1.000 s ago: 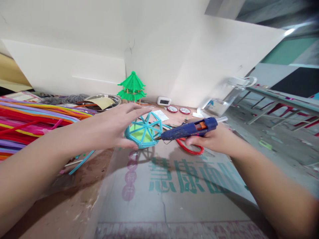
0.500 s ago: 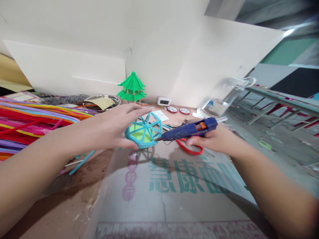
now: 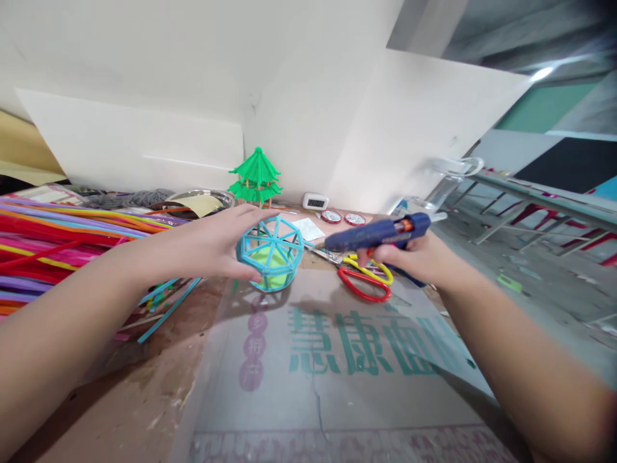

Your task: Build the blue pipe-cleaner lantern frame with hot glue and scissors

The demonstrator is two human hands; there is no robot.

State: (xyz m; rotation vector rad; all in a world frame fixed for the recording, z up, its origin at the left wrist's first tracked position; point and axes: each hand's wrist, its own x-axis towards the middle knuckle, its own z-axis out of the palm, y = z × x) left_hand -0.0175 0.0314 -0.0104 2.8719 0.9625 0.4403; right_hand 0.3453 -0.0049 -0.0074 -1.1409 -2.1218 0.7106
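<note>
My left hand (image 3: 234, 241) grips the left side of a light-blue pipe-cleaner frame (image 3: 272, 247), a many-sided cage with spokes meeting on top and a yellow-green base inside. Its thumb presses the near rim while the fingers reach behind. In my right hand (image 3: 405, 257) is a dark blue hot glue gun (image 3: 376, 233), its nozzle pointing left, a little apart from the frame. Beneath the gun lie scissors (image 3: 365, 285) with one red and one yellow handle loop.
Bundled coloured pipe cleaners (image 3: 62, 251) cover the left side. A green two-tiered pagoda model (image 3: 257, 177), a white digital timer (image 3: 315, 201) and two round red-rimmed tins (image 3: 354, 219) stand behind. A printed plastic sheet (image 3: 357, 405) covers the near tabletop. At right is a clear jug (image 3: 441, 183).
The glue gun has drawn away from the frame to the right, uncovering more of the scissors. The blue frame has shifted slightly left and tilted in my left hand.
</note>
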